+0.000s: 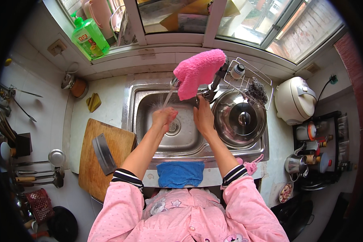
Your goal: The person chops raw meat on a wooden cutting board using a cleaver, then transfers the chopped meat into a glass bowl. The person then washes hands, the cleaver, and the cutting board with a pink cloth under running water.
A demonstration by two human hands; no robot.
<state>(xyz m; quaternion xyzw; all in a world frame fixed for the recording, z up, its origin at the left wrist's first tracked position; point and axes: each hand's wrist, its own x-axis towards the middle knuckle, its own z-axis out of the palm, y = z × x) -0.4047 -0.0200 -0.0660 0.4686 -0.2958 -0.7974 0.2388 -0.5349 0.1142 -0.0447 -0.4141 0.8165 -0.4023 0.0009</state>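
Note:
My left hand is in the running water over a stainless steel sink basin, near its drain. I see nothing in it; its fingers are bent and partly hidden. My right hand reaches to the base of the faucet, with its fingertips around the handle. A pink towel drapes over the spout, whose tip pours water. Right of that hand, a large steel pan with a lid fills the second basin.
On the left, a cleaver lies on a wooden cutting board. A blue cloth covers the front edge. Behind the pan hangs a wire rack with a steel scrubber. A rice cooker stands at right, green detergent at the window.

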